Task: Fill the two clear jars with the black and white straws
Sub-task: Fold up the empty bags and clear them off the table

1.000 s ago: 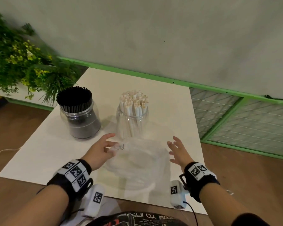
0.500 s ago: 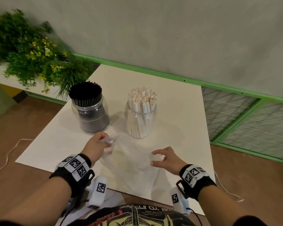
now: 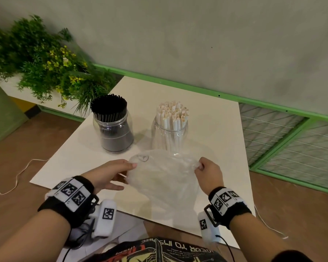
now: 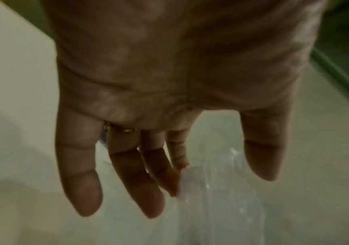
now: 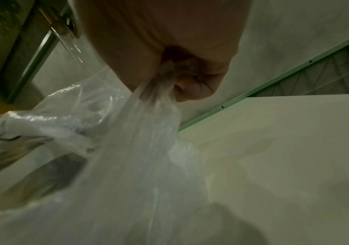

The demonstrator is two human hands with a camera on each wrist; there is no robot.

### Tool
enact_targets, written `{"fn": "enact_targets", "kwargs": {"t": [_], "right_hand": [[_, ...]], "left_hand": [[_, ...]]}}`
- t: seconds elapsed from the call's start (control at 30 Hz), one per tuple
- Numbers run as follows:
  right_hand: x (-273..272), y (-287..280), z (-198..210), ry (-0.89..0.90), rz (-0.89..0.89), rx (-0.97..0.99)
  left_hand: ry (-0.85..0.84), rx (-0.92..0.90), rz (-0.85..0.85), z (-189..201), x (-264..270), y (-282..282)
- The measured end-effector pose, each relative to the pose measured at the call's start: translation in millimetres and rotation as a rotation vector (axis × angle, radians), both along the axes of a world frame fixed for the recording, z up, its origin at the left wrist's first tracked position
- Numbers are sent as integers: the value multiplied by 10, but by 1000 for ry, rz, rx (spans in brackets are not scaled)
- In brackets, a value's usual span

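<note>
Right hand (image 3: 208, 172) pinched the limp, slippery bag (image 3: 163, 178) by its edge; left hand (image 3: 110, 173), fingers straight, touched it.

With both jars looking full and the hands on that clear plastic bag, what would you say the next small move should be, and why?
Probably lift the plastic bag off the table and set it aside. The black straws and white straws already stand in their jars, the bag looks empty, the right hand pinches one edge and the left hand touches the other.
</note>
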State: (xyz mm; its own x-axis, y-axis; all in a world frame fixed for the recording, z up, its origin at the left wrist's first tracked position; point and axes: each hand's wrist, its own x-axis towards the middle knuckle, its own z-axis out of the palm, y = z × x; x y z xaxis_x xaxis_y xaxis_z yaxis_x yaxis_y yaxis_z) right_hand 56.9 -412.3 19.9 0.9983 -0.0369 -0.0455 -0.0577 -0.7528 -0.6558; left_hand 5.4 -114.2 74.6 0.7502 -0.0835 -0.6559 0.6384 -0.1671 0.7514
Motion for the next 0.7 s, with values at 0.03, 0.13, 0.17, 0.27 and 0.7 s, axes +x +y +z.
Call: {"fn": "enact_targets", "kwargs": {"t": [0.03, 0.13, 0.17, 0.27, 0.7], "right_hand": [[12, 18, 22, -2, -14, -1], [34, 77, 91, -21, 19, 75], [35, 92, 135, -31, 55, 155], [-5, 100, 360, -114, 184, 393], [120, 218, 746, -123, 428, -812]], "left_hand": [[-22, -78, 22, 37, -15, 8], [-141, -170, 129, 99, -2, -9], [-194, -143, 183, 122, 9, -15], [-340, 59, 366, 127, 41, 79], [-655, 651, 237, 397, 86, 461]]}}
